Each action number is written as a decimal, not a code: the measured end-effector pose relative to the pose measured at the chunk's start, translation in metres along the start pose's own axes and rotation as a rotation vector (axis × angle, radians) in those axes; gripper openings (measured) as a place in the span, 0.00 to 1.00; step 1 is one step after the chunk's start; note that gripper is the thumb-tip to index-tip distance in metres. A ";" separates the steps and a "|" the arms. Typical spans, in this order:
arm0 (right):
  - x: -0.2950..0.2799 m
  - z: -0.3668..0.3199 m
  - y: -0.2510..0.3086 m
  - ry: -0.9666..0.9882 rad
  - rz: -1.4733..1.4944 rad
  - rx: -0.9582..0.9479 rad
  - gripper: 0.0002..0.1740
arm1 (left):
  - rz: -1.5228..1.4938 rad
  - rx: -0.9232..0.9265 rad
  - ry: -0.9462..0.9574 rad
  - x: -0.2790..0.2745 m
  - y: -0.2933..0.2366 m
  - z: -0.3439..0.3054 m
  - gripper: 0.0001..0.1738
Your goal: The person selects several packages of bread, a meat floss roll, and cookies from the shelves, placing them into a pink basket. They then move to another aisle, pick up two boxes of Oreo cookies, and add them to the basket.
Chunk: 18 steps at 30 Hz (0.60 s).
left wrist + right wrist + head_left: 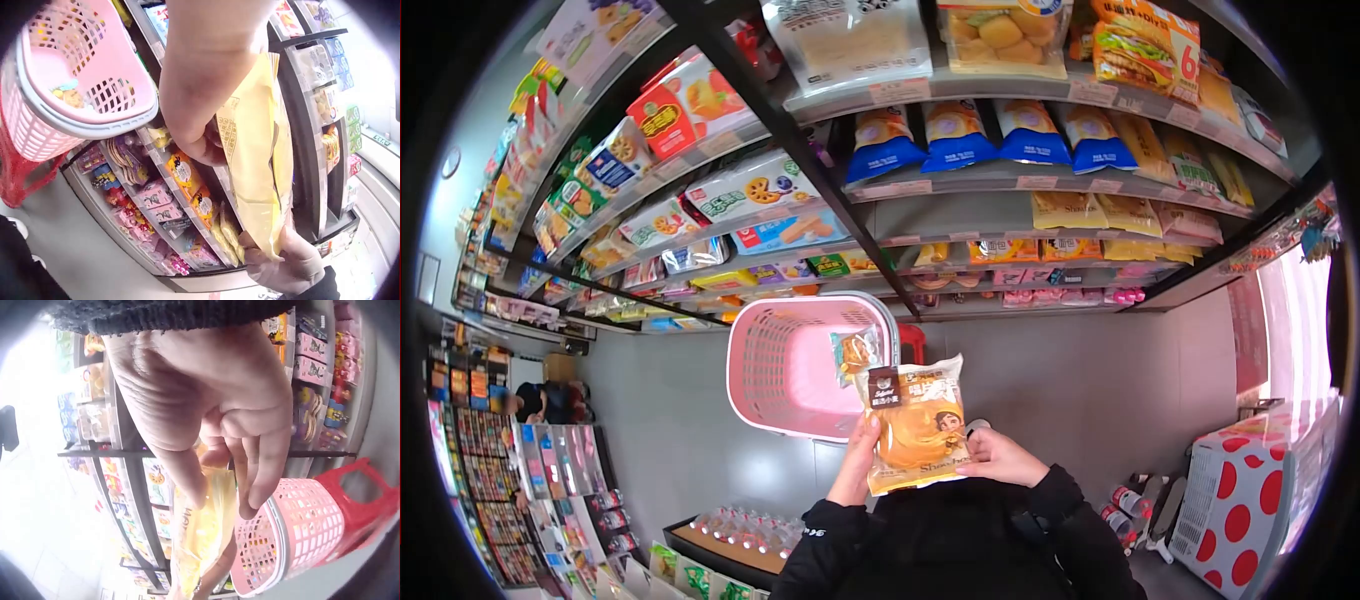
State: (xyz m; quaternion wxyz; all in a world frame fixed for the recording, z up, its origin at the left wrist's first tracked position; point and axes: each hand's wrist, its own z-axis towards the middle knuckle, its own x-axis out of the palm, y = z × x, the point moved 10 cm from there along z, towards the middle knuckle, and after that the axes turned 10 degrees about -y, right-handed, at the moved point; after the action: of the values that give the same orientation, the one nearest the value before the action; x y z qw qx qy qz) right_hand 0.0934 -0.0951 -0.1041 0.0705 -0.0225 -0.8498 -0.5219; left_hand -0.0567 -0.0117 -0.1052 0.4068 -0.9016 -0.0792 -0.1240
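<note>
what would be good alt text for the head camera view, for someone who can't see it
A person's left hand and right hand hold a yellow food packet. Beyond it, toward the left, a pink basket contains a smaller packet, with store shelves of packaged food ahead.

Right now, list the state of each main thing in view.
Large bag: looks sealed, held up, printed front facing the head camera.
Left grip: holding the bag's left edge.
Right grip: pinching its lower right side.
Pink basket: upright, open-topped.
Small packet: lying inside the basket.
</note>
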 end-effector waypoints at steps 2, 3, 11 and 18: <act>0.012 0.008 0.007 0.019 0.165 0.062 0.26 | -0.085 -0.017 0.037 -0.006 -0.005 -0.003 0.24; 0.016 0.014 0.013 0.017 0.158 0.056 0.26 | -0.089 -0.011 0.044 -0.013 -0.006 0.000 0.24; 0.094 0.065 0.023 0.151 0.512 0.216 0.32 | -0.185 -0.067 -0.041 -0.081 -0.011 0.008 0.26; 0.153 0.130 0.008 0.058 0.511 0.310 0.18 | -0.190 -0.170 -0.015 -0.132 -0.053 0.039 0.26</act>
State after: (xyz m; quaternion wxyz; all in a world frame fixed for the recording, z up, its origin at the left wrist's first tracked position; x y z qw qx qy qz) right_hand -0.0695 0.0184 -0.1331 0.2266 -0.2095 -0.8838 -0.3518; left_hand -0.1893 0.0472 -0.1300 0.3145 -0.9222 -0.1567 -0.1614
